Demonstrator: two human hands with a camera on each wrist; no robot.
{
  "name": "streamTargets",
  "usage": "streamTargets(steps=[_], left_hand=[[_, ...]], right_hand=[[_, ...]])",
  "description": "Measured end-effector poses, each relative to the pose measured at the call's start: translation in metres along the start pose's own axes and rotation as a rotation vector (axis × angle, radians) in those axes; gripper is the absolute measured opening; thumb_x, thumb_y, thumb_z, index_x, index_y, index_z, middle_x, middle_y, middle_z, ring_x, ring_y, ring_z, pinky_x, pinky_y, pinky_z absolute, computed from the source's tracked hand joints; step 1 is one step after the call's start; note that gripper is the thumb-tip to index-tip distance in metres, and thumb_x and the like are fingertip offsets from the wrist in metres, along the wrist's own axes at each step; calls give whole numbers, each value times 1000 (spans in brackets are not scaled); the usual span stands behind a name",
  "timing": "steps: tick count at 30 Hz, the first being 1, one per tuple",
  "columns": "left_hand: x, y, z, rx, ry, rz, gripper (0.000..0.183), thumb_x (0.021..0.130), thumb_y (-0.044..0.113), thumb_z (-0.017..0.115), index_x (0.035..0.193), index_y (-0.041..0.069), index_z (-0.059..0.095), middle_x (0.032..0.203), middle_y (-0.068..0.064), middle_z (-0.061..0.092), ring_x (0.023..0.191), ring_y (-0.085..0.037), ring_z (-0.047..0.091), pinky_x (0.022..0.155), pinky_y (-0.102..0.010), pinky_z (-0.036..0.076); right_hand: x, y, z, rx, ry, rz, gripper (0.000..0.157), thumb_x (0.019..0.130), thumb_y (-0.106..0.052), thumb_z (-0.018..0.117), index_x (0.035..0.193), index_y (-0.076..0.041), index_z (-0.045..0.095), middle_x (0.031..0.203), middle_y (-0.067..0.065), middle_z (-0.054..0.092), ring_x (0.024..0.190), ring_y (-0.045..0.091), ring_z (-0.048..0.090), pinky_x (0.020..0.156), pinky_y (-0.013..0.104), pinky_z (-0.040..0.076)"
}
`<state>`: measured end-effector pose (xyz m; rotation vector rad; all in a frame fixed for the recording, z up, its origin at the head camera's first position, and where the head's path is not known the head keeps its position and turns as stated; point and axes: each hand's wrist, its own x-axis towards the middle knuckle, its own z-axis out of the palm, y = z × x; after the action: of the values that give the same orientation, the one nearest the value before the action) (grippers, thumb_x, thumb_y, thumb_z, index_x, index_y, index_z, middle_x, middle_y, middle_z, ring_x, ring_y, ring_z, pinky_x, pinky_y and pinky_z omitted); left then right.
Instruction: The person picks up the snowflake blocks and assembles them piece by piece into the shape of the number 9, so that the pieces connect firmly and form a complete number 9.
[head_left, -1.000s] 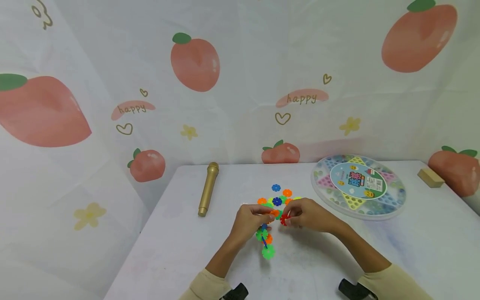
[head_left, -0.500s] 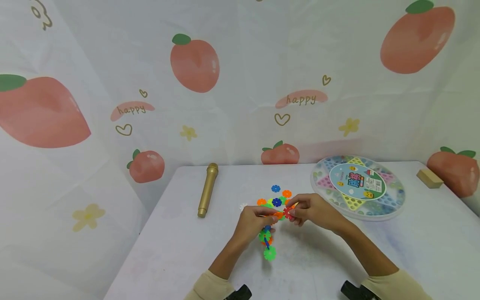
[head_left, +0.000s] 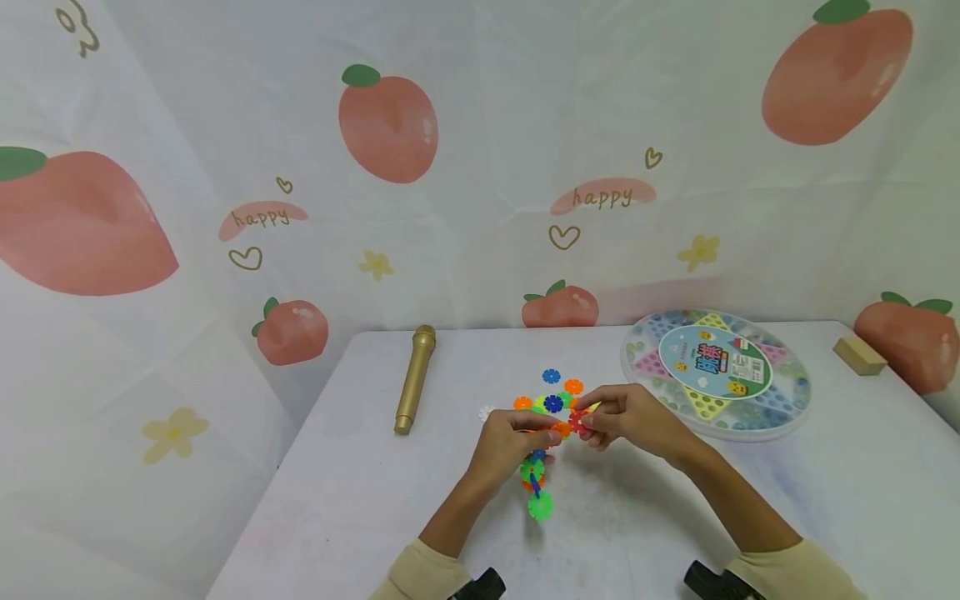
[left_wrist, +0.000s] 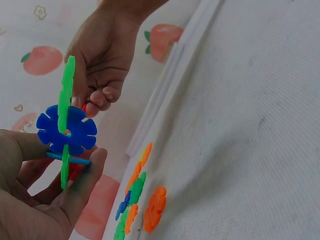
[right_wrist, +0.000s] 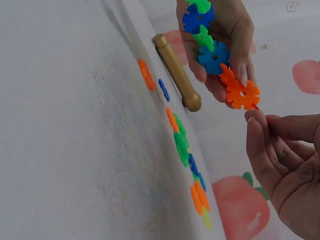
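Note:
My left hand [head_left: 506, 446] grips a chain of slotted plastic snowflake discs between thumb and fingers, held above the table. In the left wrist view, a dark blue disc [left_wrist: 80, 122] and green discs of the chain stand out past the fingers. At its other end an orange disc [right_wrist: 243, 95] faces my right hand [right_wrist: 292, 160]. That hand pinches a red snowflake disc [head_left: 577, 422], its edge right at the orange disc's rim; the fingers mostly hide it in the right wrist view. A light green disc [head_left: 540, 506] hangs at the chain's near end.
Several loose snowflake discs [head_left: 552, 404] lie on the white table [head_left: 337, 500] just beyond the hands. A gold microphone-shaped stick [head_left: 415, 379] lies at the back left. A round Chinese checkers-style board [head_left: 716, 417] sits at the back right, near a wooden block [head_left: 860, 357].
My right hand has risen slightly with the red disc, which has shifted up and right. The left hand and its chain have moved a little right, uncovering a white disc on the table.

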<state>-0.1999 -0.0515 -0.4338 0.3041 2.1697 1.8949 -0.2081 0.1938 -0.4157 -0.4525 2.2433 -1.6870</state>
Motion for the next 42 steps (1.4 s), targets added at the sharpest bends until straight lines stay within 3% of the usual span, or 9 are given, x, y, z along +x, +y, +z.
streamTargets(steps=[13,21,28,35,42], left_hand=[[1,-1,3,64,43,42,11,93,16,82,100,8,86,89,-5,81,82,-24,78,78,-26,63],[1,-1,5,86,73,58,10,92,18,84,97,10,87,87,-4,81,82,-27,77,72,-22,60],[0,-2,7,140,88,79,8,91,15,82,95,11,87,84,-2,81,76,-17,75,65,-21,56],[0,0,7,119,62,60,11,93,19,83,102,11,84,95,-1,78,81,-14,75,76,-24,61],[0,3,5,59,47,20,20,92,16,81,112,11,80,105,-2,75,83,-16,76,78,-28,63]], right_hand=[[0,0,5,43,0,10,35,103,-12,68,129,12,66,94,19,79,84,40,77,78,35,66],[1,0,12,78,55,47,35,103,-12,67,129,12,66,93,16,78,85,37,78,78,34,66],[1,1,16,92,52,51,34,102,-9,64,127,14,66,91,16,78,81,32,78,77,34,66],[1,2,12,59,36,37,37,104,-13,64,132,11,66,94,15,77,85,33,75,80,31,64],[2,5,10,40,59,34,39,105,-19,67,136,4,65,104,22,76,92,36,73,84,30,63]])
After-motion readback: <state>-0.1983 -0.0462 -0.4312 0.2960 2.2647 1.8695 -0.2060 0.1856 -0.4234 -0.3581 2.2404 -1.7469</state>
